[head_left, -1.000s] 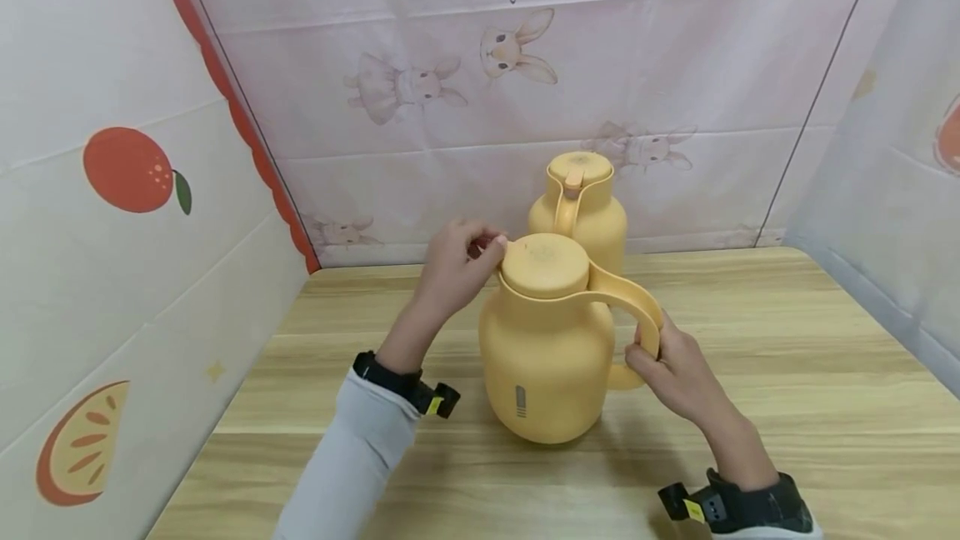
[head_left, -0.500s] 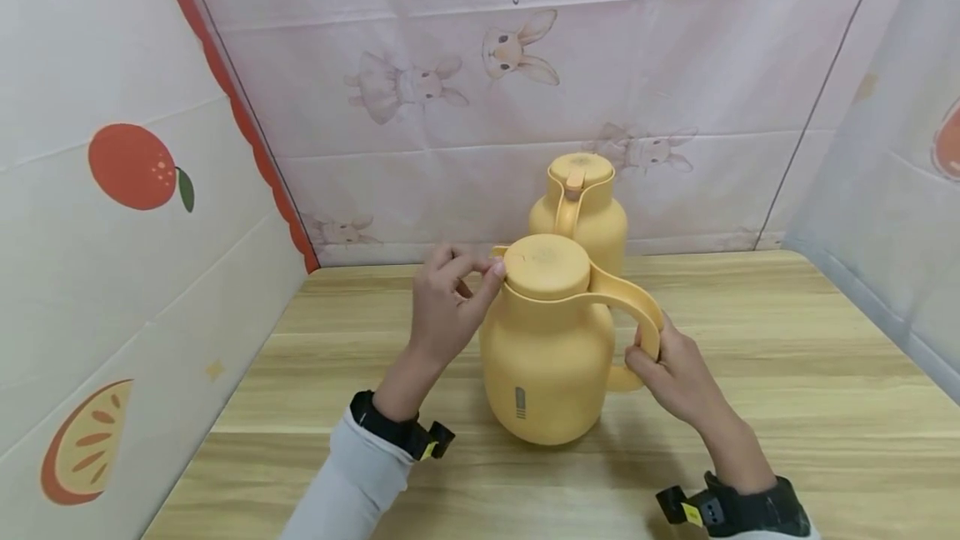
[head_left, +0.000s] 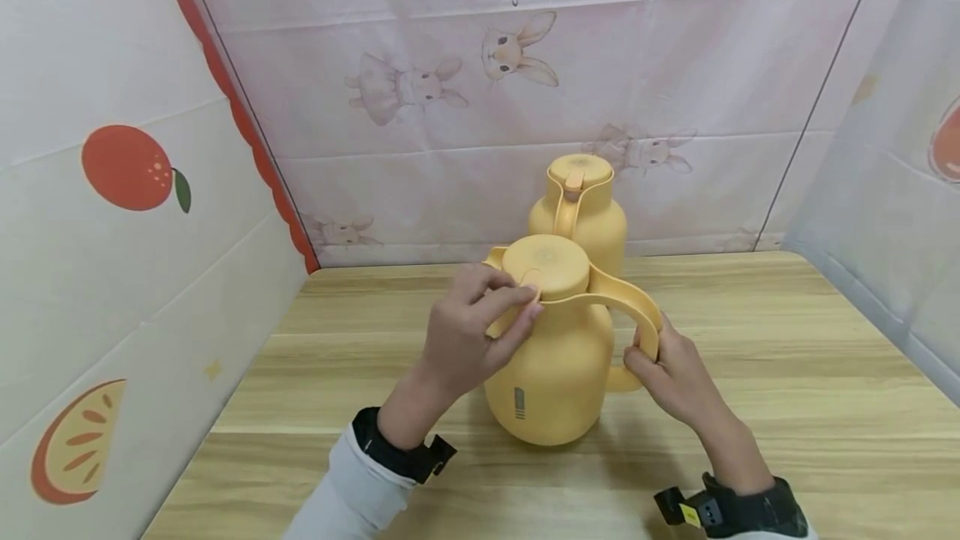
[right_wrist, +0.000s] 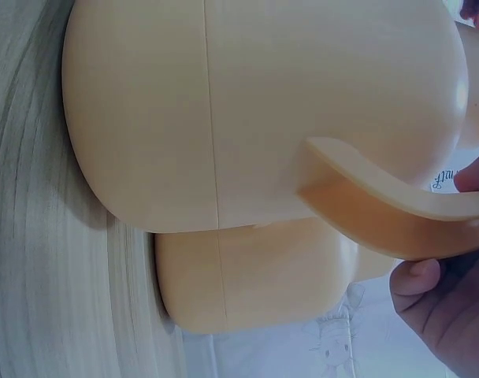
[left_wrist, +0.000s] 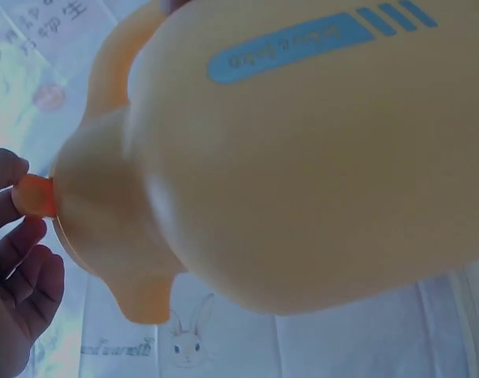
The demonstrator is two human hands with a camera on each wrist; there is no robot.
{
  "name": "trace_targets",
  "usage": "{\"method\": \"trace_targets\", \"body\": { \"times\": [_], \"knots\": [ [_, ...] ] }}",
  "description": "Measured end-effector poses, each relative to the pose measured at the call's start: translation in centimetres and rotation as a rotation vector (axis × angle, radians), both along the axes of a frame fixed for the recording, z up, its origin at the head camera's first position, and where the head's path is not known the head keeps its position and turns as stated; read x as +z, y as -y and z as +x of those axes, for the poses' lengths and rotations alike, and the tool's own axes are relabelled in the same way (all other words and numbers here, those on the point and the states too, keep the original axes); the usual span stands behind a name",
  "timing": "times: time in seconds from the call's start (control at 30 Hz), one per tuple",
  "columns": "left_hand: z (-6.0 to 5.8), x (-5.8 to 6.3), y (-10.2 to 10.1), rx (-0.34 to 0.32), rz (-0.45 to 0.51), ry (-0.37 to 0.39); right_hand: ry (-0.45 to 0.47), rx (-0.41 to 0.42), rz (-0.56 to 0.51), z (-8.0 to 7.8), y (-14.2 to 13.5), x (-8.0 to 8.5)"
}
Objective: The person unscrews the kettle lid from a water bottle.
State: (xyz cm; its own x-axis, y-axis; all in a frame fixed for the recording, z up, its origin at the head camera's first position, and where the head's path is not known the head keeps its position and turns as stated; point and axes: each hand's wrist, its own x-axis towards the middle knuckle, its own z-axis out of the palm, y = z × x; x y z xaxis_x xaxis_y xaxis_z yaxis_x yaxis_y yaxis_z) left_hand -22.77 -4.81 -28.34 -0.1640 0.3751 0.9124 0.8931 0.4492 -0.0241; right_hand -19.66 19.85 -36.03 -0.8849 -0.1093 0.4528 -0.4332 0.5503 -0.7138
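Note:
A yellow thermos jug (head_left: 562, 382) stands upright on the table, its spout (head_left: 493, 257) to the left and its handle (head_left: 637, 302) to the right. My left hand (head_left: 471, 336) is at the near left edge of the round lid (head_left: 553, 263). Its thumb and fingers pinch a small tab on the lid; in the left wrist view the lid tab (left_wrist: 35, 197) shows orange between the fingertips. On the right, my right hand (head_left: 678, 373) grips the handle, with fingers curled around it. The fingers partly cover the jug's neck in the head view.
A second yellow thermos jug (head_left: 600, 227) stands right behind the first, partly hidden by it. Beneath both is a wood-grain table (head_left: 787, 340). A printed back sheet (head_left: 420, 182) and a side sheet (head_left: 187, 307) bound the table.
My left hand has moved from beside the spout around to the near side of the lid, and the lid's tab has turned with it. My right hand stays on the handle.

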Motion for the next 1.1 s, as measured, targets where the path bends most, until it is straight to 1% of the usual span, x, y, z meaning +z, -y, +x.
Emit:
{"method": "trace_targets", "body": {
  "times": [0.13,0.37,0.47,0.63,0.73,0.83,0.93,1.0,1.1],
  "knots": [
    [0.4,0.5,-0.8,0.010,-0.096,-0.038,-0.011,-0.004,0.003,-0.1,-0.1,-0.1],
    [0.5,1.4,-1.8,0.005,-0.190,-0.035,-0.017,-0.007,0.013,-0.2,-0.1,-0.2],
    [0.3,1.9,-2.2,0.005,-0.231,-0.030,-0.016,-0.005,0.010,-0.2,-0.1,-0.1],
    [-0.2,2.6,-3.0,0.018,-0.314,-0.046,-0.012,0.000,0.001,-0.1,-0.1,0.0],
    [-0.6,3.0,-3.4,0.011,-0.356,-0.049,-0.008,0.011,-0.002,-0.1,-0.1,0.0],
    [-1.1,3.5,-3.8,-0.016,-0.381,-0.026,-0.007,0.019,-0.002,-0.1,-0.1,0.1],
    [-1.6,3.8,-4.2,-0.052,-0.379,0.024,-0.007,0.021,0.000,-0.1,-0.1,0.1],
    [-2.1,4.0,-4.3,-0.075,-0.373,0.071,-0.002,0.021,0.000,-0.1,-0.1,0.1],
    [-2.7,4.3,-4.4,-0.089,-0.371,0.189,0.005,0.026,0.000,-0.2,-0.2,0.0]
  ]
}}
